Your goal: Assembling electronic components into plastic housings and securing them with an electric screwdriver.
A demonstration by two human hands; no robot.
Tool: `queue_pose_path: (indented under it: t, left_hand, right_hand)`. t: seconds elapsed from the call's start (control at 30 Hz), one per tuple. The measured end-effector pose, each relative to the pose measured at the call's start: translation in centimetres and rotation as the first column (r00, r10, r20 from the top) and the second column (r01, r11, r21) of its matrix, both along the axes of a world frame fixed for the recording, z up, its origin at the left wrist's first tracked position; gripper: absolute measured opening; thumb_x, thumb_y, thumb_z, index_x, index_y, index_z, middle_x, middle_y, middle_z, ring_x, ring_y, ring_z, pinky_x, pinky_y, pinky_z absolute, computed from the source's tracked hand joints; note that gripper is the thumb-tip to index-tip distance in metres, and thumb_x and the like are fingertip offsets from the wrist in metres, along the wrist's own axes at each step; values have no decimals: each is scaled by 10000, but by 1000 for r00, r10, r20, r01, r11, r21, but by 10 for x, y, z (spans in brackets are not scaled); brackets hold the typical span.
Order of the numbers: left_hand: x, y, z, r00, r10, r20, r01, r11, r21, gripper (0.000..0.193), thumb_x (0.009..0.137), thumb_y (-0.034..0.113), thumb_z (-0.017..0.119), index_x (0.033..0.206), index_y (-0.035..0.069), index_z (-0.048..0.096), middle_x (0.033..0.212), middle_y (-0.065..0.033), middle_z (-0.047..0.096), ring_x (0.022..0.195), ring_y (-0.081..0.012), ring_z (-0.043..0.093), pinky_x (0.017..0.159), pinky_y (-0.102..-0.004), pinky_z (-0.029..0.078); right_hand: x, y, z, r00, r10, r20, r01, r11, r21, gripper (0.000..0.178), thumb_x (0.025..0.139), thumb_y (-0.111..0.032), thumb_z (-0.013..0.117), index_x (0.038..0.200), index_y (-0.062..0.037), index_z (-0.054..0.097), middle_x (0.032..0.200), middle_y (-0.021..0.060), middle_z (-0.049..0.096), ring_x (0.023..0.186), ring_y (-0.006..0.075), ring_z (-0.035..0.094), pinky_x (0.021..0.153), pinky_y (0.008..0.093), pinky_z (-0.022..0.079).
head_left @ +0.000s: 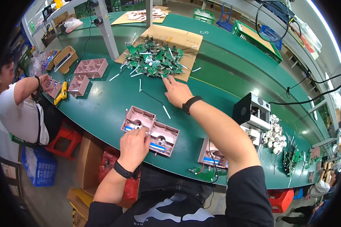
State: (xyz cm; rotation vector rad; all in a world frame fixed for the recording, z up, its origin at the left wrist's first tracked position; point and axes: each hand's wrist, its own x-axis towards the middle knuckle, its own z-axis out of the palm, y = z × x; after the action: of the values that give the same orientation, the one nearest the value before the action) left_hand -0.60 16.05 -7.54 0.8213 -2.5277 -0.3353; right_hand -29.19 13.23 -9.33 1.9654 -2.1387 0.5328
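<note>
One yellow hand tool (63,90), lying on the left of the desk (102,99). One black-and-white machine (258,111), standing on the right. On my feed's left edge, one seated person (21,113) in a white top, a red stool (69,139) just beside. One blue basket (39,172), holding pale plastic. I also log, beyond the desk: one small green crate (204,20) and one blue hand cart (225,23), near each other.
</note>
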Motion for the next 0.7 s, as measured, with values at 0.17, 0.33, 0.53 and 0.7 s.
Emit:
queue_pose_path:
  t: [0.17,0.33,0.53,0.7]
  left_hand:
    - [-1,16,-1,997,-32,-69,36,998,51,197,819,81,785,1008,61,733,799,-88,726,772,-308,713,696,-436,558]
    - [-18,20,0,987,-103,-126,110,993,47,216,824,73,780,1035,62,736,756,-78,712,735,-307,705,674,-437,552]
    - [-38,39,-10,976,-131,-174,146,986,75,220,829,76,782,1043,64,735,728,-76,704,708,-303,700,650,-437,544]
    - [-52,55,-14,967,-150,-207,164,985,50,204,833,77,782,1030,69,734,701,-71,692,684,-298,692,629,-433,537]
  right_hand:
    - [-1,-9,-13,995,-95,-43,104,942,321,349,955,-236,693,1195,4,612,1136,203,710,1000,407,713,888,519,584]
    - [-27,18,33,984,-131,122,105,975,198,281,974,-282,651,1009,-8,704,901,223,737,904,434,713,815,527,578]
    - [-38,98,131,892,-110,438,113,993,20,339,1007,-328,680,1105,-9,738,785,118,698,728,226,665,676,383,531]
    - [-8,187,176,781,-127,611,139,990,27,301,1052,-282,653,1084,12,710,770,5,621,714,78,571,664,254,475]
